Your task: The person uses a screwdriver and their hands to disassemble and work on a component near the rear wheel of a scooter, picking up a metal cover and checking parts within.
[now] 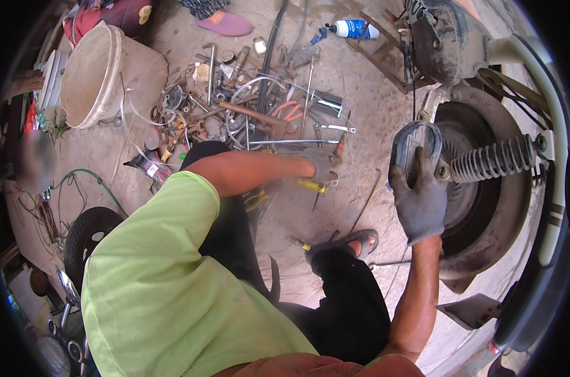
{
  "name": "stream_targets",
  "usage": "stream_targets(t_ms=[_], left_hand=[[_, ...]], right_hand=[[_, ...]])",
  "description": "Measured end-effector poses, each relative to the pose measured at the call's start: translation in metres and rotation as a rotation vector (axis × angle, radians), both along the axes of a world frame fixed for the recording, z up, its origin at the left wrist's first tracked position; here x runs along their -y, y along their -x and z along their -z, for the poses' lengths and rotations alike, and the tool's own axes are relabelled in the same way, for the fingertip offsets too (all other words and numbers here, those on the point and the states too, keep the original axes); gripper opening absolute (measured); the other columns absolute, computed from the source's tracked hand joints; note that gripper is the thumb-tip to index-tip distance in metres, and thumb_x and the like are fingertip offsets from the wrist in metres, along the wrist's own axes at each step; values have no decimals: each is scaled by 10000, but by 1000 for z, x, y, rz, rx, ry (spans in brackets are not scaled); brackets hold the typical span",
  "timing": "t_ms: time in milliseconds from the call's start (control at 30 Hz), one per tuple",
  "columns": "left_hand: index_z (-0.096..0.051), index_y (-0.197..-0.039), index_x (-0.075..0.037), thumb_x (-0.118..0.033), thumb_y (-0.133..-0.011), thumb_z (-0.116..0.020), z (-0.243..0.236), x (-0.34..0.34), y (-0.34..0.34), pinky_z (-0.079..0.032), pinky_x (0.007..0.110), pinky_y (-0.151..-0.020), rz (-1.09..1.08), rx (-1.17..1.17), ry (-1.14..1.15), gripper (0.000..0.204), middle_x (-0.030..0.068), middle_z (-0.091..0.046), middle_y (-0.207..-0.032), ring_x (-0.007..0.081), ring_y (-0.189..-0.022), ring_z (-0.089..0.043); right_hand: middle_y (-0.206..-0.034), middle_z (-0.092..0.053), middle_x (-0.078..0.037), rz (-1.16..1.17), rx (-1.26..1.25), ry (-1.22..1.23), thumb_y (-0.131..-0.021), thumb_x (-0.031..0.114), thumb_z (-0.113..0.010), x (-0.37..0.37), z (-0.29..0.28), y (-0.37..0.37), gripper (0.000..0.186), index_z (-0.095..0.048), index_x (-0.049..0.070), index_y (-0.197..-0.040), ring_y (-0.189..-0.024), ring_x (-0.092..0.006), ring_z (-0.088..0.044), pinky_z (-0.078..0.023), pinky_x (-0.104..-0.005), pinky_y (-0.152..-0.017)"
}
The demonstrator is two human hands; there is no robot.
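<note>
Dozens of tools lie in a loose heap [234, 119] on the dusty floor [278, 235], a black cable [273, 50] running into it. A coil spring [495, 160] stands across part of the wheel [486, 245], just right of the gloved right hand [419, 207]. That hand's thumb and fingers close on the lower end of a dark oval part [407, 141], held beside the wheel on its left. The gloved left hand [320, 164] is at the heap's near right edge, close to a yellow-handled tool [311, 185]; its fingertips are hard to make out, so I cannot tell whether they are spread or pinching anything

Behind the pale green sleeve [156, 217], a black tyre [90, 235] is partly hidden. Another person's purple shoe [225, 24] shows at the top, the leg cut off

A large pale tub [140, 69] stands beyond the heap, its contents unclear. A blue-and-white bottle [355, 29] lies on its side; what it holds is hidden
</note>
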State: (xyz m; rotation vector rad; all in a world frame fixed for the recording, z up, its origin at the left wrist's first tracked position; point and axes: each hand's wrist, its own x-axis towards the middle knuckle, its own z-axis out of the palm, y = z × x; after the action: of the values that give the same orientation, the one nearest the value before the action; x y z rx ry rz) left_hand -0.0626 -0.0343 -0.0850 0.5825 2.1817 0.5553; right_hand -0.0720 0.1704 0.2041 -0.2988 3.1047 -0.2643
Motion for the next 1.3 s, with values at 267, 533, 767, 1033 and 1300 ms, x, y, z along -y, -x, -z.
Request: stream_targets(t_ms=[267,533,767,1033,1300], left_hand=[[-569,-1512,-138,-498,-987,-623,21,-17,24,-394,428,-1217,181,-96,20,639,139,-552,-1555,317,-1457,-505],[-656,-1342,-178,-451,-995,-641,-85,6,21,-499,466,-1077,-249,-257,-51,442,122,-680,-1364,301,-1303,-634],[-696,-1182,-60,-318,-979,-741,-244,72,74,-586,341,-657,-475,-634,-596,331,128,-763,-970,197,-724,-747],[-703,-1133,6,-147,-1018,-683,-341,76,65,-502,250,-552,-756,-319,-1023,192,48,-728,-890,86,-649,-637],[-758,-1049,-83,-77,-889,-773,-306,62,82,-534,283,-557,-288,-966,-753,161,58,-698,-1059,146,-710,-688]], right_hand=[[-1120,-727,-354,32,119,59,-944,379,-719,-3,-6,4,745,-509,-7,-1546,-1077,-483,-722,-552,-486,-987],[-1086,-732,-330,110,217,143,-909,357,-765,1,-13,8,759,-534,-21,-1525,-1037,-445,-728,-540,-459,-991],[-923,-738,-299,198,352,171,-905,351,-787,3,-19,11,768,-533,-9,-1533,-868,-395,-765,-587,-445,-788],[-909,-739,-299,207,347,122,-894,381,-801,8,-22,12,796,-532,4,-1541,-853,-394,-769,-589,-447,-788],[-986,-751,-311,172,274,196,-896,349,-807,1,-16,8,752,-561,5,-1518,-923,-389,-781,-599,-426,-854]])
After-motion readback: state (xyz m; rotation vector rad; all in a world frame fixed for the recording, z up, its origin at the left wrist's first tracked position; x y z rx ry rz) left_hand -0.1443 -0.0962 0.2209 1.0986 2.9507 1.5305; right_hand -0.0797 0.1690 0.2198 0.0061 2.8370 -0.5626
